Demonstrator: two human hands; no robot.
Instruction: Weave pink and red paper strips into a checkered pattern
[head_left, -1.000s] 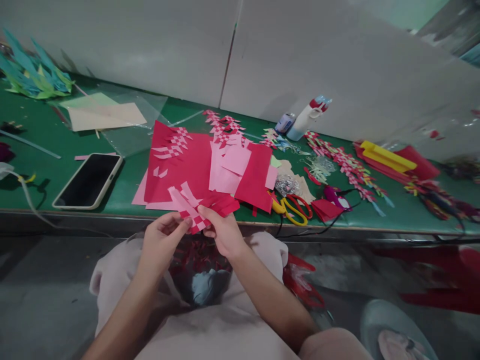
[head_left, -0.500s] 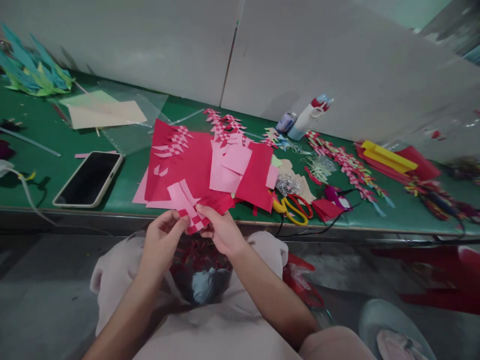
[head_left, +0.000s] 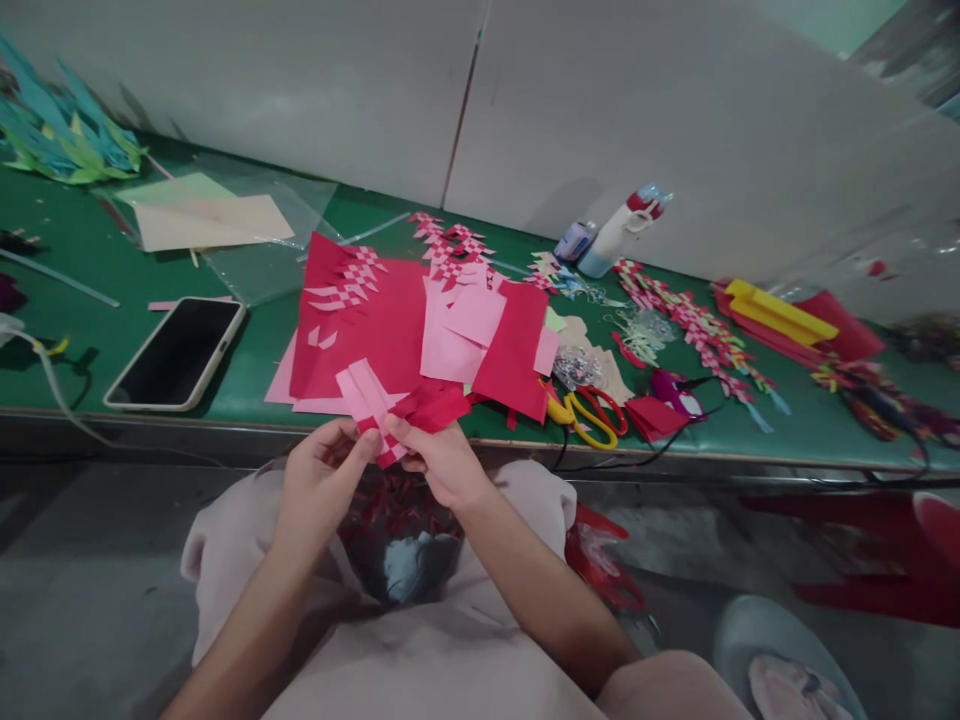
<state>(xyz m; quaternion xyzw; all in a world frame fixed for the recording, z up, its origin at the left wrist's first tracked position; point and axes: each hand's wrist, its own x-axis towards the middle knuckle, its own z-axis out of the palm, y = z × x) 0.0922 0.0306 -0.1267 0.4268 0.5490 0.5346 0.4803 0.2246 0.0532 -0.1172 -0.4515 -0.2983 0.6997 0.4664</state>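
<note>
Between my hands, just over the table's front edge, is a piece of woven paper strips [head_left: 365, 388], pink and red, with a small checkered part at its lower end. My left hand [head_left: 330, 475] pinches its left side between thumb and fingers. From the right, my right hand [head_left: 439, 460] grips it, thumb on top of the weave. Loose pink ends point up and left; red ends spread to the right. Behind lies a large red paper sheet [head_left: 367, 330] bearing small checkered woven pieces [head_left: 352, 280] and pink paper [head_left: 457, 335]. My fingers hide part of the weave.
A phone [head_left: 178, 353] lies at left on the green table [head_left: 270, 330]. Yellow-handled scissors [head_left: 589, 415] and a purple glue gun [head_left: 675, 395] with a cable are at right. A white bottle [head_left: 619, 235] stands by the wall. Checkered woven strands [head_left: 690, 325] lie farther right.
My right thumb has shifted slightly left over the weave, and the pink ends lie closer together. Both hands keep their hold; the table's other things stay put.
</note>
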